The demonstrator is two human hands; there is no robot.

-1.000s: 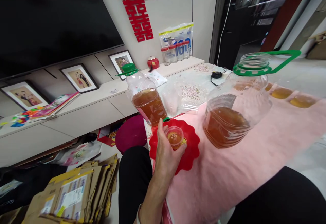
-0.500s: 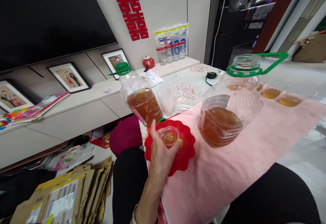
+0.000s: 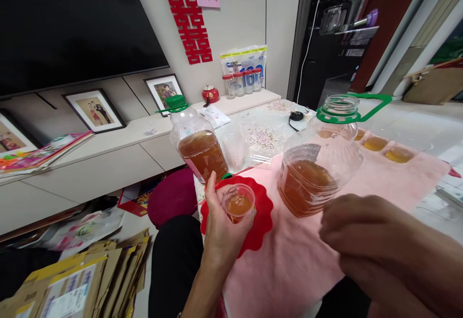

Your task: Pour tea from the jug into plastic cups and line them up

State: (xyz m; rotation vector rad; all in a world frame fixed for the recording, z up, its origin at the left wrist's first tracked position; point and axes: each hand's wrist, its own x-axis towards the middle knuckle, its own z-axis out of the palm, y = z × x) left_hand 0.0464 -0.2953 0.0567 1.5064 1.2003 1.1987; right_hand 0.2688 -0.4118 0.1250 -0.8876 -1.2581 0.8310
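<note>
My left hand (image 3: 227, 226) is wrapped round a small clear plastic cup (image 3: 239, 204) part filled with amber liquid, above a red scalloped plate (image 3: 263, 219). My right hand (image 3: 365, 231), slightly blurred, is in view at the right with its fingers curled together. Whatever they may hold is hidden. Just beyond it stands a large clear jug (image 3: 307, 183) with amber liquid in its lower part, a green handle and an uncapped mouth. Behind the plate, a second jug (image 3: 200, 152) of amber liquid has a green cap.
A pink cloth (image 3: 282, 260) covers the near table. Cups of amber liquid (image 3: 398, 154) stand at its far right. Stacked clear cups (image 3: 233, 149) are beside the capped jug. Flattened cardboard (image 3: 104, 279) lies on the floor at left, near a magenta stool (image 3: 173, 195).
My right hand has come into view from the right, near the uncapped jug. My left hand still holds the cup over the plate. The camera view has shifted slightly.
</note>
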